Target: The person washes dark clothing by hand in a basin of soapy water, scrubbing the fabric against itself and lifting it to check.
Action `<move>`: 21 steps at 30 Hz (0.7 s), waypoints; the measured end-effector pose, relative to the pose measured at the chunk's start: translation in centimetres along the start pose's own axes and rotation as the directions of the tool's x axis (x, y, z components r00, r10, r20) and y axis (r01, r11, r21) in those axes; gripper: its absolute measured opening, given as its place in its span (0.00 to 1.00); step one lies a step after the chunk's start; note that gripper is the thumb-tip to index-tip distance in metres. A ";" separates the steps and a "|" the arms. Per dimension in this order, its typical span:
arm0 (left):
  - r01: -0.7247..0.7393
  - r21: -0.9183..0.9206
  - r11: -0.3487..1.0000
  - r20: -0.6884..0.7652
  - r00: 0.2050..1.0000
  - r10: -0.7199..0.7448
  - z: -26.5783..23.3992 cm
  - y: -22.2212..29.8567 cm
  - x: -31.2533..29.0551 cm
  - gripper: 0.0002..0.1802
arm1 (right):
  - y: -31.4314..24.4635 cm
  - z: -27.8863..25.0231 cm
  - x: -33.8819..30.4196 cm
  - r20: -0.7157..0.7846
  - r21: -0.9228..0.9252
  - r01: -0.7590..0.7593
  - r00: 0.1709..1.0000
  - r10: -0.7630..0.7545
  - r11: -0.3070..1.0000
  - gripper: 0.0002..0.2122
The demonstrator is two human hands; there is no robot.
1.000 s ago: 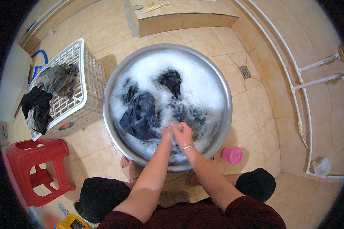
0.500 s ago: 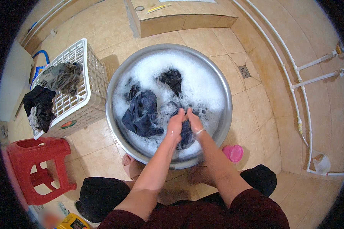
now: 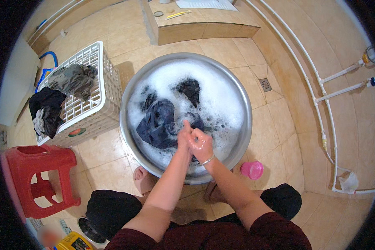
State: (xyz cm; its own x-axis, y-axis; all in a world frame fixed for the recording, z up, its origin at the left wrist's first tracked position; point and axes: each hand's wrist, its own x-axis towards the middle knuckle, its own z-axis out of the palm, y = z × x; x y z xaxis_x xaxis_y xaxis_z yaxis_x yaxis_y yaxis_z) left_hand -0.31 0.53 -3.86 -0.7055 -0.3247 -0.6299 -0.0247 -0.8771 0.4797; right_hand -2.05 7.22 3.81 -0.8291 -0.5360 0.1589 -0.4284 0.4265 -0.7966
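A wide metal basin [image 3: 248, 121] full of white suds [image 3: 225, 87] stands on the floor before me. My left hand [image 3: 185, 135] and my right hand [image 3: 201, 146] press together over its near half, both closed. Between and beneath them is a dark wet garment [image 3: 198, 120], showing beyond my knuckles and in a small patch below; my hands hide the rest. Just left of them a dark blue garment [image 3: 156, 125] lies bunched in the foam. Farther back, a black cloth [image 3: 189, 91] sticks out of the suds.
A white plastic basket [image 3: 98, 93] at the left bears a grey garment [image 3: 75, 79] and a black one [image 3: 46, 108]. Nearer is a red stool [image 3: 41, 175], with a yellow container [image 3: 73, 241] below. A pink cup [image 3: 252, 170] stands right of the basin. White pipes [image 3: 308, 79] run along the wall.
My right hand has turned and curled into a fist against my left, where before both hands were side by side with the garment between them. The view has shifted slightly.
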 end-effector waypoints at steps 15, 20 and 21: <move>-0.210 0.378 0.902 -0.183 0.938 0.295 2.0 3.6 -2.8 0.22 | 1.1 0.0 1.1 0.395 0.281 -0.388 0.880 0.262 0.878 0.14; -0.433 0.250 0.866 -0.110 0.876 0.470 1.6 2.1 -3.9 0.21 | 3.6 -1.3 2.7 0.012 0.181 -0.306 0.951 0.309 0.935 0.14; -0.511 0.326 0.795 -0.005 0.840 0.542 2.1 1.3 -4.3 0.20 | 3.4 -1.4 3.1 -0.058 0.166 -0.300 0.948 0.313 0.939 0.13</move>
State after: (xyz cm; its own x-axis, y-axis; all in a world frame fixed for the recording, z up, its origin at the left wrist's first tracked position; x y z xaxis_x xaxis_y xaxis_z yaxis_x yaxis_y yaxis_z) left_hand 1.21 1.51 0.82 -0.6025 -0.7501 -0.2725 0.1104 -0.4165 0.9024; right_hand -6.58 7.98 2.42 -0.9410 -0.3322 -0.0649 -0.0940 0.4406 -0.8928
